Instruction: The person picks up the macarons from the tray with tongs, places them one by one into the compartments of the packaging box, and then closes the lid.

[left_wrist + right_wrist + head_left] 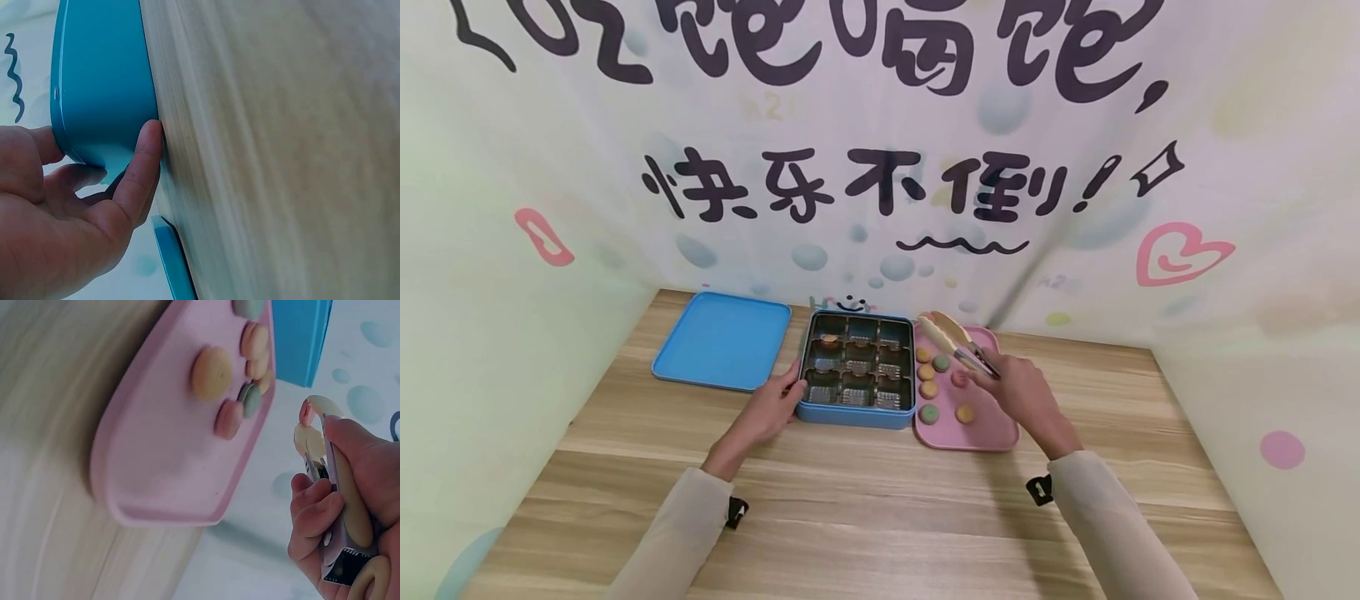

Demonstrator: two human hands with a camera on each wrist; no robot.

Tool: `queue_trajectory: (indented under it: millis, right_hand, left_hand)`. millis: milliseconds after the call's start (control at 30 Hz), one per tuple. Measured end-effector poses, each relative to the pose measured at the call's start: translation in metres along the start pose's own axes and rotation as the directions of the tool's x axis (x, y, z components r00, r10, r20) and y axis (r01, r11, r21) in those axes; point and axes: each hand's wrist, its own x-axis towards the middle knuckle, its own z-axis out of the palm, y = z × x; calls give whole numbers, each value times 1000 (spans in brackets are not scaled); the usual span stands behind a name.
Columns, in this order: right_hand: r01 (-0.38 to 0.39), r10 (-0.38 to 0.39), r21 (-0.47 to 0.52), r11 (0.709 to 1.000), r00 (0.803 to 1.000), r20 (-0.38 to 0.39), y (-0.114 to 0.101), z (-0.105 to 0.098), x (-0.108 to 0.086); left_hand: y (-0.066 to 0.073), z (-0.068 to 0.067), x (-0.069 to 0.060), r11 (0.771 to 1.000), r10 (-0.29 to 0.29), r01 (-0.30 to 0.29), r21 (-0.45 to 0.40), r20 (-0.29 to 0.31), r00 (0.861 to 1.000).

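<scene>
My right hand (1026,396) grips metal tongs (973,358) with cream-coloured tips. Between those tips sits a pink macaron (306,414), raised above the table. Orange-yellow, green and pink macarons (211,373) lie on a pink tray (992,433) below the tongs. My left hand (772,406) holds the near left corner of a blue box (857,417), thumb at the rim and fingers curved against the side wall (112,75). A dark divider insert (860,360) fills the box. One orange macaron (829,338) shows in its far left compartment.
Left of the box, a flat blue lid (722,342) lies on the wooden table (850,508). The pink tray stands directly against the box's right side. A printed white wall covering (865,275) rises behind the table and continues at both sides.
</scene>
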Motion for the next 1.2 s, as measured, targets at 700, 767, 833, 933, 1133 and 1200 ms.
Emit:
queue_trajectory:
  millis: [700,767,833,933,1133,1200]
  right_hand:
    - [129,-128,53,990,991,-26,-46,16,1]
    - [134,-134,59,989,991,-12,-50,19,2]
    - [128,-128,60,990,992,-4,-53,21,2]
    - [122,-123,77,990,992,9,-58,24,2]
    - [132,-133,77,988,991,13,-64,29,3]
    - [131,-133,64,989,991,18,-64,30,3]
  left_hand:
    - [0,0,1,1000,-2,2,-1,-2,1000]
    - [0,0,0,1000,-3,3,0,-3,1000]
    - [1,0,0,1000,-1,1,1,-2,1000]
    - [1,0,0,1000,2,-2,2,-3,1000]
    - [2,0,-1,1000,2,-2,7,-4,1000]
    - [2,0,-1,1000,2,-2,7,-4,1000]
